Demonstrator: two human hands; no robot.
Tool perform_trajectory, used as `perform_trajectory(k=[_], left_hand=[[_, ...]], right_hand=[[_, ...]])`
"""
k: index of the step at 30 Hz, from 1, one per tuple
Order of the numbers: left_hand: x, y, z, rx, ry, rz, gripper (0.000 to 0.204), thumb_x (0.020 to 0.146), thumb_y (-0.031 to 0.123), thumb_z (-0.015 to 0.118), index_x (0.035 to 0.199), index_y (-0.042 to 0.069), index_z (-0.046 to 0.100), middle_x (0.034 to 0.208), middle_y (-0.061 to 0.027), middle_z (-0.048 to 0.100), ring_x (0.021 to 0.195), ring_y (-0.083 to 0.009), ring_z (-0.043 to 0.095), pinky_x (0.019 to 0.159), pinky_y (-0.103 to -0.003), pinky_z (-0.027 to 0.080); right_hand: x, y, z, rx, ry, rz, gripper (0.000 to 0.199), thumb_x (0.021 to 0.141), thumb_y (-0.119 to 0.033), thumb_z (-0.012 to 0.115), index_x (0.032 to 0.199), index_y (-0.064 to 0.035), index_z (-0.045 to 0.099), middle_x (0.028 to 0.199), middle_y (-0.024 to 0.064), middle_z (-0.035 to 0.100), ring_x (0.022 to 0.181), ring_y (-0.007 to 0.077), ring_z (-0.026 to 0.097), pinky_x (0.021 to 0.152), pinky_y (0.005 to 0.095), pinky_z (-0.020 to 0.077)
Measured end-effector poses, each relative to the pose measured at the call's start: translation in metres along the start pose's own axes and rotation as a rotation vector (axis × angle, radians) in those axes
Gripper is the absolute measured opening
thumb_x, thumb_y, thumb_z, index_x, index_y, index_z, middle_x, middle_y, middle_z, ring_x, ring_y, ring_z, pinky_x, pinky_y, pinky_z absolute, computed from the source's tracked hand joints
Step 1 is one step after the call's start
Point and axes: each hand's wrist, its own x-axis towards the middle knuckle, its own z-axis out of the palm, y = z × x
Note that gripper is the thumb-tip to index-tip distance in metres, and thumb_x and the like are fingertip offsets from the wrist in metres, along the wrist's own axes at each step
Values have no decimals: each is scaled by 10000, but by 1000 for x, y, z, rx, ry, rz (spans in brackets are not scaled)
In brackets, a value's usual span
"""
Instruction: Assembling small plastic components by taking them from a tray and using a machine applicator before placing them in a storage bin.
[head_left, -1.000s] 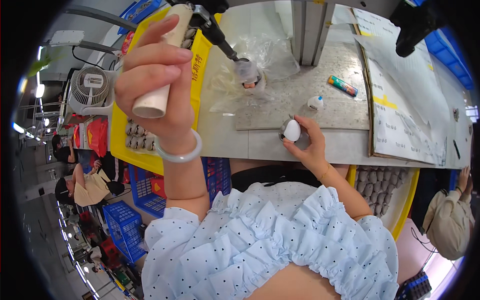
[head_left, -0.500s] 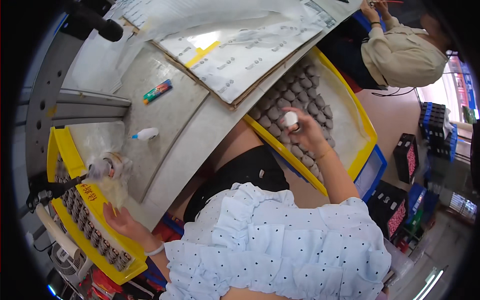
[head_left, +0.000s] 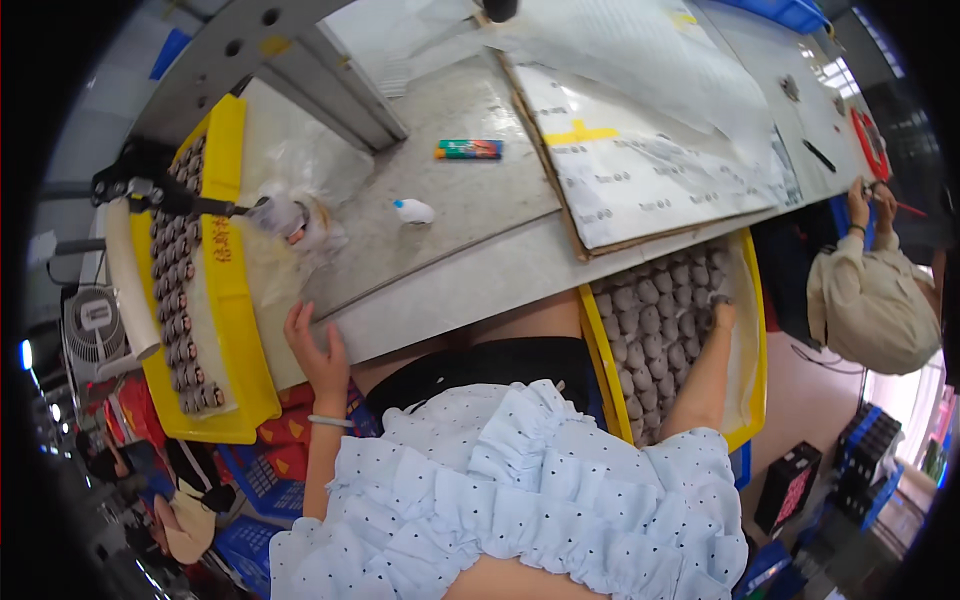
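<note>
My right hand (head_left: 722, 315) reaches into the yellow tray on the right (head_left: 752, 270). Its fingers are closed around a small rounded grey piece (head_left: 718, 298) at the outer side of the rows. Many similar grey rounded pieces (head_left: 648, 312) fill much of that tray in rows. At the front edge of the worktable (head_left: 445, 305), my left hand (head_left: 320, 350) is open, fingers spread and holding nothing. Beyond it, a clear plastic-wrapped fixture (head_left: 300, 220) sits at the end of a black arm, with a small piece showing in it.
A white bottle with a blue tip (head_left: 413, 211) and a green-and-red tube-shaped item (head_left: 469, 149) lie on the table. Film-covered board (head_left: 640, 190) lies at the back right. Another yellow tray (head_left: 235, 330) with dark pieces stands left. A co-worker (head_left: 870, 300) sits at far right.
My right hand has moved from above the right tray, carrying a white-faced piece, down among the rows. My left hand stays open near the table edge. The view has turned.
</note>
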Motion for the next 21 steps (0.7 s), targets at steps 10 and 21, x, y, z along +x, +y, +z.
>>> perform_trajectory(k=[10,21], left_hand=[[-4,-2,5,35,21,52,425,787,142,585,1188,51,475,1225,-172,448,1140,-350,407,971,-429,296],[0,0,1,-2,61,51,447,774,139,600,1198,65,476,1243,-169,441,1150,-348,405,975,-431,287]], right_hand=[[-354,-420,-21,318,-207,-1437,353,727,50,587,1065,-51,583,1029,103,577,976,257,543,838,332,421],[-374,-478,36,135,-276,-1559,172,845,-56,505,1014,-33,527,898,107,567,749,262,584,645,348,464]])
